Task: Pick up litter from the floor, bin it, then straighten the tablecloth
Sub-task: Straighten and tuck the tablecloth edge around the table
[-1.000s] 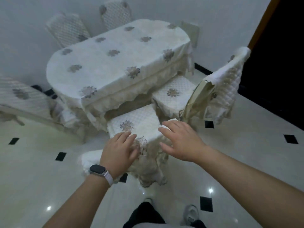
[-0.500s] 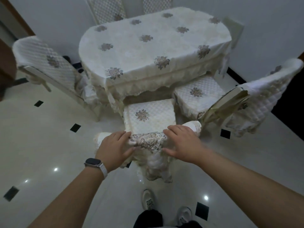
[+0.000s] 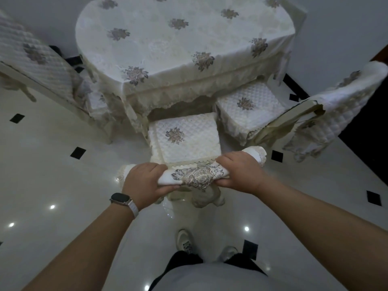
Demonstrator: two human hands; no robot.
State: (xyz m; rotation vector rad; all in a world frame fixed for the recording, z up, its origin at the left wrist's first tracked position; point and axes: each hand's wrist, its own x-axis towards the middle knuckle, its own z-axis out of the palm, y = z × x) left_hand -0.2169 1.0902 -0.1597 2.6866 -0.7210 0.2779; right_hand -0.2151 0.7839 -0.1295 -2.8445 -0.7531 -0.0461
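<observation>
An oval table wears a cream tablecloth [image 3: 168, 45] with grey flower motifs and a lace skirt hanging along its near side. Right in front of me stands a covered chair; my left hand [image 3: 144, 182] and my right hand [image 3: 239, 172] both grip the top of its backrest [image 3: 195, 176], one on each side of the embroidered flower. The chair's quilted seat [image 3: 184, 137] points toward the table. No litter shows on the floor.
A second covered chair [image 3: 310, 110] stands at the right, tilted, with its seat partly under the table. Another covered chair [image 3: 37, 66] is at the left. The glossy white floor [image 3: 52, 175] has small black inset tiles. My feet [image 3: 206, 244] are below.
My hands went from resting on the chair's backrest to gripping it. The view has tipped down and moved closer, so the table and chair now sit squarely ahead.
</observation>
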